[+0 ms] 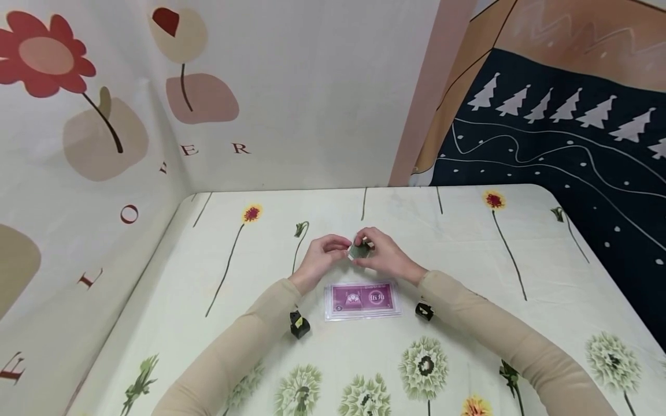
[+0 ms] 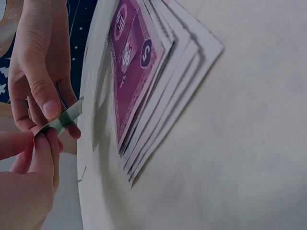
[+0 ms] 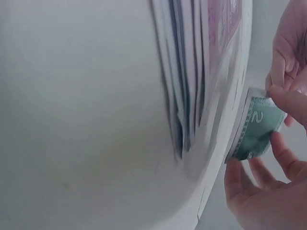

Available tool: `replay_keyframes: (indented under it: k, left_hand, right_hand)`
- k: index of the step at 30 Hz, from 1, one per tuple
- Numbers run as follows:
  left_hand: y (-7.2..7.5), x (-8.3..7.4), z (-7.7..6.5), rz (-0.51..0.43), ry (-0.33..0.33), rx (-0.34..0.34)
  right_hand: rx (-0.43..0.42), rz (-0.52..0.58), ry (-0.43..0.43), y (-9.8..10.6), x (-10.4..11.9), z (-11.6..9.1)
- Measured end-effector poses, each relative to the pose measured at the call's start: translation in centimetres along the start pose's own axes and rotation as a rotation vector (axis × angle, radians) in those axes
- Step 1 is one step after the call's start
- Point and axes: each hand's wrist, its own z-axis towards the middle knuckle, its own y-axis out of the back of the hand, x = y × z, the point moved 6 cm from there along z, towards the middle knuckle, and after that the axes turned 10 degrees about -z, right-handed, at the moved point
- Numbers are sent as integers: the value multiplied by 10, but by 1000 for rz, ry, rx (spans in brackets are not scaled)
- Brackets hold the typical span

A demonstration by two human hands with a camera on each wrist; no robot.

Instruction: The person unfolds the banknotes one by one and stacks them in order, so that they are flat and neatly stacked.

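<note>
Between both hands, a small green banknote point(image 1: 359, 249) stands tilted above the table; a digit 2 shows on this green banknote point(image 3: 261, 127) in the right wrist view. My right hand point(image 1: 386, 254) holds it between thumb and fingers. The left hand point(image 1: 321, 258) pinches its other edge with the fingertips, as the left wrist view shows. Nearer me lies a stack of notes point(image 1: 363, 300) with a purple one on top, apart from both hands. The left wrist view shows the stack's layered edges point(image 2: 158, 115) slightly fanned.
A white cloth printed with flowers covers the table point(image 1: 291, 370). Black wrist devices sit under the left sleeve point(image 1: 250, 329) and the right sleeve point(image 1: 499, 323). Behind the table hangs a pale printed curtain point(image 1: 302, 104), with a dark tree-patterned cloth point(image 1: 546, 150) at the right.
</note>
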Motion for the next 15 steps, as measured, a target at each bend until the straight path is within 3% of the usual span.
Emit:
replay_keyframes:
  k: [9, 15]
  left_hand:
    - [-8, -2, -2, -9, -37, 64]
    - [-12, -1, -3, -63, -36, 80]
  right_hand:
    - [-60, -24, -44, 3, -6, -3]
    - [-56, 41, -106, 3, -9, -6]
